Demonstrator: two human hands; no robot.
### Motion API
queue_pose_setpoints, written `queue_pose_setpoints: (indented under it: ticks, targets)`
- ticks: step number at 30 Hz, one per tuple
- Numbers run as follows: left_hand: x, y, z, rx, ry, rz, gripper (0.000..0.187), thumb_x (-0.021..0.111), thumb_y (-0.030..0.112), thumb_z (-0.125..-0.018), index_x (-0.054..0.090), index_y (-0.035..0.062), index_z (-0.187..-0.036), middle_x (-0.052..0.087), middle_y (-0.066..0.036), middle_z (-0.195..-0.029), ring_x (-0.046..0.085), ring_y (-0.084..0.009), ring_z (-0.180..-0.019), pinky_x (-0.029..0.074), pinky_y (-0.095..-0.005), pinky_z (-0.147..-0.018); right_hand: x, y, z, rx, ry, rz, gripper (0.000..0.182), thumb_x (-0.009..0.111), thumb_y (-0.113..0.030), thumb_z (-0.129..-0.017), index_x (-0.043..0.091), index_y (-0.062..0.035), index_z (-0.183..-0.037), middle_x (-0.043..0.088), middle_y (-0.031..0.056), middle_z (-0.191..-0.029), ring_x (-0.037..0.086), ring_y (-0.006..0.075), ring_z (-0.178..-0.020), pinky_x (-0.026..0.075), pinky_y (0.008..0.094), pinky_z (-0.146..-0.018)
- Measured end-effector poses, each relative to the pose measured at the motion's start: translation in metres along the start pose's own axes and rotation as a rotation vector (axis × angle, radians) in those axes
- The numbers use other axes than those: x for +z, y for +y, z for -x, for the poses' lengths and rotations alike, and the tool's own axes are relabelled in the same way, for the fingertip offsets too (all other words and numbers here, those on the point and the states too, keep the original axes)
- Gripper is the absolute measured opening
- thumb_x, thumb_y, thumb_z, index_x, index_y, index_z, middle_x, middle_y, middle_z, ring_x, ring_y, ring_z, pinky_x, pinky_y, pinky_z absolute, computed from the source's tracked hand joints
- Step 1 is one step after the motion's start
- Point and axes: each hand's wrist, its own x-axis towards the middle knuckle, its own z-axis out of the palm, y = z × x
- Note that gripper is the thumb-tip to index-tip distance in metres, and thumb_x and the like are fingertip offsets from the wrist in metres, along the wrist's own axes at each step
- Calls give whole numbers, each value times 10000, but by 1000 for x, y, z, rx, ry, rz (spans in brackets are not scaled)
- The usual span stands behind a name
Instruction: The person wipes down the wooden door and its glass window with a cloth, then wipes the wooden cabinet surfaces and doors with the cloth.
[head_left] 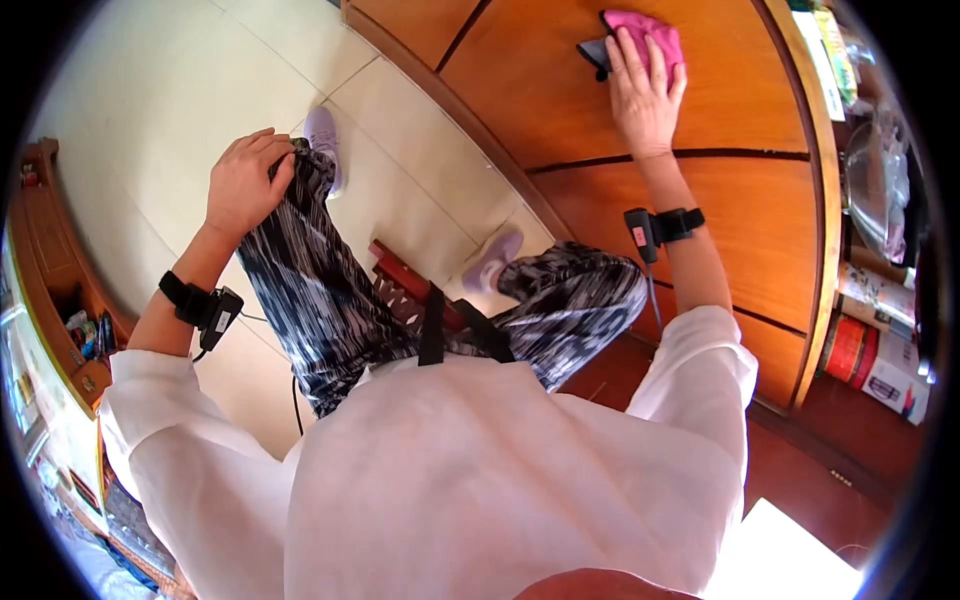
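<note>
A pink cloth (pixel 662 38) with a grey, black-edged part lies against the orange-brown wooden panel (pixel 730 90) at the upper right. My right hand (pixel 643 95) presses on this cloth, its fingers spread over the pink part. On the left, my left hand (pixel 250 180) rests on my knee, over the black-and-white patterned trousers (pixel 310 270). Its fingers lie over the knee with the thumb apart, and nothing shows in it. Each forearm wears a black strap with a small device.
Shelves at the right hold a plastic-wrapped item (pixel 878 190), a red roll (pixel 848 348) and a white box (pixel 897 378). A wooden cabinet (pixel 50 250) stands at the far left. Beneath me is a reddish-brown seat (pixel 400 270) on pale floor tiles (pixel 400 130).
</note>
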Motion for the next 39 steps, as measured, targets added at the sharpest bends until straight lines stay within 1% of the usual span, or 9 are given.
queue_pose_setpoints:
  ticks: [6,10,16,21,24,26,34,37,39]
  targets:
    - [-10,1,-4,-40,-35,40,143,596,157,-838,677,63,-911,681,-50,-1055,602,-255,-1088,474,-369,-931,69,-72,51,-414,-447,-7,537,490,-216,-886,444,-177,-1419,308,-59,-1521,253,176,-1394,167,420,-1156]
    - [-16,6,-10,-53,-70,44,137,607,139,-828,671,57,-916,679,-56,-1058,601,-257,-1089,474,-365,-927,115,-120,96,-619,-577,8,554,449,-245,-909,397,-119,-1446,283,-13,-1539,185,194,-1432,99,407,-1176]
    - [-19,6,-16,-83,-127,67,150,606,125,-819,667,47,-933,672,-79,-1067,597,-274,-1101,447,-405,-975,169,-171,175,-862,-720,-32,500,436,-248,-919,467,-110,-1398,357,-11,-1504,207,190,-1424,64,407,-1190]
    - [-21,6,-18,-57,-120,62,152,606,119,-817,664,46,-937,672,-79,-1060,600,-272,-1099,447,-406,-974,164,-160,193,-1190,-1031,-86,441,435,-228,-914,558,-81,-1311,447,9,-1446,246,195,-1413,71,410,-1191]
    - [-20,5,-17,-33,-83,72,150,613,121,-814,663,46,-933,672,-80,-1051,603,-268,-1089,453,-400,-963,167,-154,180,-905,-914,-130,490,408,-256,-945,461,-84,-1401,381,-18,-1500,204,176,-1436,24,424,-1187]
    - [-18,6,-16,-20,-62,79,148,618,124,-812,662,45,-930,673,-80,-1047,605,-265,-1082,457,-396,-956,139,-131,111,-776,-676,-191,467,467,-178,-886,527,-94,-1341,439,18,-1451,241,201,-1420,113,402,-1184]
    - [-19,4,-10,-33,-9,119,137,622,131,-811,663,44,-908,676,-78,-1036,609,-254,-1061,464,-387,-944,80,-77,-97,-184,-47,-204,553,589,-99,-789,539,-156,-1336,419,-57,-1448,327,191,-1355,255,435,-1105]
    - [-19,2,-7,-41,3,91,136,619,125,-808,663,44,-908,676,-79,-1036,610,-256,-1060,464,-394,-945,77,-85,-96,-135,-12,-149,560,581,-99,-801,522,-168,-1353,403,-65,-1459,330,191,-1353,246,443,-1110]
    - [-19,3,-9,-47,-6,97,140,620,123,-802,663,45,-910,675,-80,-1035,609,-262,-1061,464,-398,-945,96,-104,-75,-185,-214,-191,574,579,-106,-810,495,-158,-1375,367,-54,-1485,309,195,-1367,230,452,-1118]
